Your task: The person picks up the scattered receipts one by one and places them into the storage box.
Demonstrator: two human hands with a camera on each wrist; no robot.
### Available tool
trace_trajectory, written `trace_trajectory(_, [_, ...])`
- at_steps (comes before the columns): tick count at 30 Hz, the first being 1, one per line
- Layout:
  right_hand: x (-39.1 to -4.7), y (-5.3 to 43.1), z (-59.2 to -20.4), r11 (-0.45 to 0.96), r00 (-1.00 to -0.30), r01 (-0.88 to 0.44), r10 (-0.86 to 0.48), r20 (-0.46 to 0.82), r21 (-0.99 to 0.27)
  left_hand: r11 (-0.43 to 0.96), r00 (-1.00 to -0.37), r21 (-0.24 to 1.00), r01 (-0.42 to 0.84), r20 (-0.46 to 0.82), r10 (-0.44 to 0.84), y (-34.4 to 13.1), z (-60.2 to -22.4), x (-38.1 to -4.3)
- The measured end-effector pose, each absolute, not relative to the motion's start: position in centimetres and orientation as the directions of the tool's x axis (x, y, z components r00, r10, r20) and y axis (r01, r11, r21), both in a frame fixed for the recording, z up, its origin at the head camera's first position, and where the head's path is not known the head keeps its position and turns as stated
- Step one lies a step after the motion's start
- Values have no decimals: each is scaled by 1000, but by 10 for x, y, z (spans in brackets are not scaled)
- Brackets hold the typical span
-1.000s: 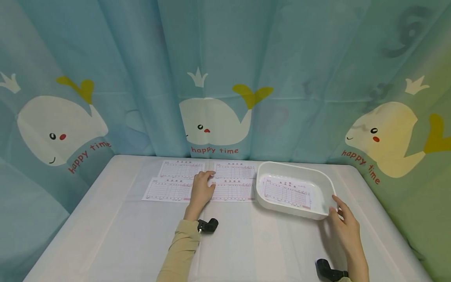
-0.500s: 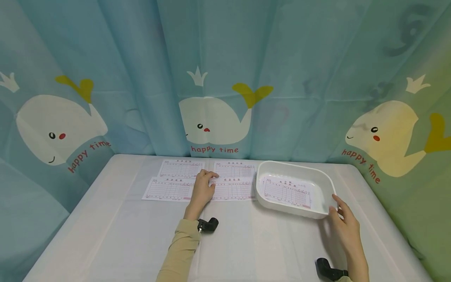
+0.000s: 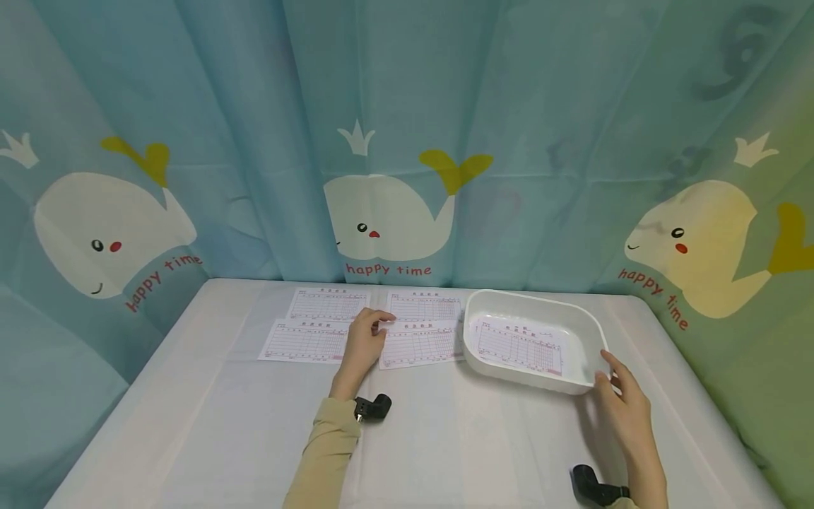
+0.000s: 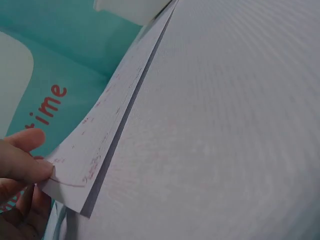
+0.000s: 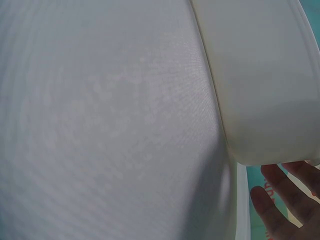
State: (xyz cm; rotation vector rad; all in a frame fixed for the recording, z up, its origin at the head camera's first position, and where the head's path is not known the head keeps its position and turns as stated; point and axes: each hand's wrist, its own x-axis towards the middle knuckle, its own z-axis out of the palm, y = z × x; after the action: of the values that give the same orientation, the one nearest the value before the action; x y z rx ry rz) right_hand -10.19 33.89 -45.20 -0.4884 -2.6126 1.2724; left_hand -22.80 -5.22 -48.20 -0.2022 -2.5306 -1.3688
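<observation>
In the head view my left hand (image 3: 362,348) pinches the left edge of a printed paper form (image 3: 420,346), the near one of two forms on the middle of the table. The thumb (image 4: 37,170) lies on top of the form (image 4: 95,145), whose held edge is lifted off the table in the left wrist view. My right hand (image 3: 626,406) is at the right end of a white plastic tray (image 3: 531,385). Its fingertips touch the tray's end wall and rim; the fingers (image 5: 282,187) are fairly straight in the right wrist view. Another form (image 3: 521,348) lies inside the tray.
Two more forms lie left of my hand, one far (image 3: 324,304) and one near (image 3: 302,341). A third form (image 3: 422,307) lies behind the pinched one. White cloth covers the table (image 3: 470,438); a blue-green curtain (image 3: 407,85) with whale prints hangs behind it.
The near middle form has shifted slightly, its left end turned toward me, and my left fingers have closed on its edge. My right hand and the tray stay in place.
</observation>
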Motion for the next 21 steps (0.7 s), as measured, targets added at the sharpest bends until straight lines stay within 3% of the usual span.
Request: trace_trajectory(21, [-102,340,-452,592,-924,211,381,39,-778,360,-978,925,122,173,-112,-64,-465,-217])
